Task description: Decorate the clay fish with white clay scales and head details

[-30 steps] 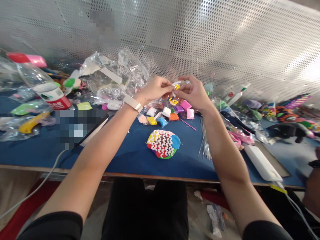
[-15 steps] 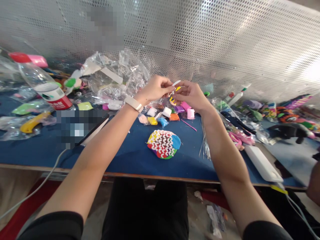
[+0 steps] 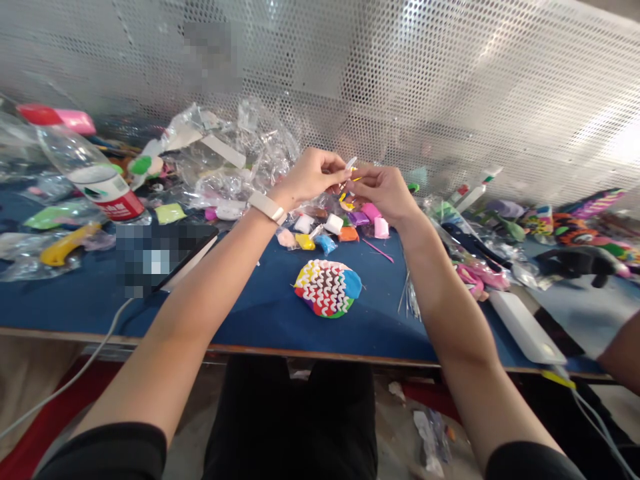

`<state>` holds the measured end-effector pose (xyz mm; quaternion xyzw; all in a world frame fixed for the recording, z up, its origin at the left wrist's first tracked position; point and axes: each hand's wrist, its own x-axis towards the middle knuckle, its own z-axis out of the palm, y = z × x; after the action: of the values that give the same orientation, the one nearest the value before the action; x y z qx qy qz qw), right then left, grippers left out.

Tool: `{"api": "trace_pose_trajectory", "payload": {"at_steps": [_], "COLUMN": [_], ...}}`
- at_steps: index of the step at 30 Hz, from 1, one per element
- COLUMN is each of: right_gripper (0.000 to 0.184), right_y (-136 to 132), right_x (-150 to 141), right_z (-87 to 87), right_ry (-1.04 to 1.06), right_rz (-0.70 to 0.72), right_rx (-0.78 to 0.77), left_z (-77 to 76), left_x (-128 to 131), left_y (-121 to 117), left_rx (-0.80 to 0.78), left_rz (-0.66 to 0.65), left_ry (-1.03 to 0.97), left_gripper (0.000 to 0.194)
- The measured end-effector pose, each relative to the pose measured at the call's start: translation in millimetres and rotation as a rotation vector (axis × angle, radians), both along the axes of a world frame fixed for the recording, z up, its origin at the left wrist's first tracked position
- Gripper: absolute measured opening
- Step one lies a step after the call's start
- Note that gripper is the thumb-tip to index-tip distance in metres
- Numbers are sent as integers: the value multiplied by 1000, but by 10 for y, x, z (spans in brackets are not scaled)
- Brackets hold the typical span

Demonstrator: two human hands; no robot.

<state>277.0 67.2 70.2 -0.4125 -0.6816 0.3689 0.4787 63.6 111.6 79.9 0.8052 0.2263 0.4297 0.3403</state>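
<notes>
Far behind the clay disc [image 3: 327,289], I have a perforated metal panel [image 3: 440,80] spanning the view. The blue table [image 3: 280,327] lies under the disc and stretches away on both sides of it. Beyond the disc to the left, I see a heap of clear plastic bags [image 3: 235,157]; nearer on that side, a red-capped bottle [image 3: 107,187] leans. Well to the disc's right, another person's arm [image 3: 623,353] enters at the edge, and a long white box [image 3: 527,327] lies between.

Beyond the disc and above the table, I have both hands close together. The left hand [image 3: 316,177] has its thumb and fingers pinched on a small white strip [image 3: 351,163]. The right hand [image 3: 384,190] is mostly closed, its fingertips right at the left's; I cannot tell whether it grips the strip too.

The disc itself lies flat, many-coloured, with wavy white rows across it. Just beyond it I make out small coloured packets [image 3: 326,244], to its right thin wires [image 3: 411,297], and beyond it to the right a purple stick [image 3: 379,251].
</notes>
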Motion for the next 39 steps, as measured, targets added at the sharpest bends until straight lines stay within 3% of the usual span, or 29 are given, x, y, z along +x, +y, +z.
{"api": "trace_pose_trajectory", "payload": {"at_steps": [11, 18, 25, 39], "right_gripper": [47, 34, 46, 26], "right_y": [-59, -61, -105, -109], "right_x": [-36, -50, 8, 44], "right_z": [49, 60, 112, 147], "right_ry": [-40, -91, -109, -110], "right_rz": [-46, -90, -38, -167], "right_rx": [90, 181, 126, 255], "left_z": [16, 43, 51, 58], "left_x": [4, 3, 11, -18], "left_y": [-27, -64, -51, -14], "left_rx": [-7, 7, 2, 10], "left_rz": [1, 8, -5, 4], "left_ry": [-5, 10, -27, -30], "left_gripper": [23, 19, 16, 28]}}
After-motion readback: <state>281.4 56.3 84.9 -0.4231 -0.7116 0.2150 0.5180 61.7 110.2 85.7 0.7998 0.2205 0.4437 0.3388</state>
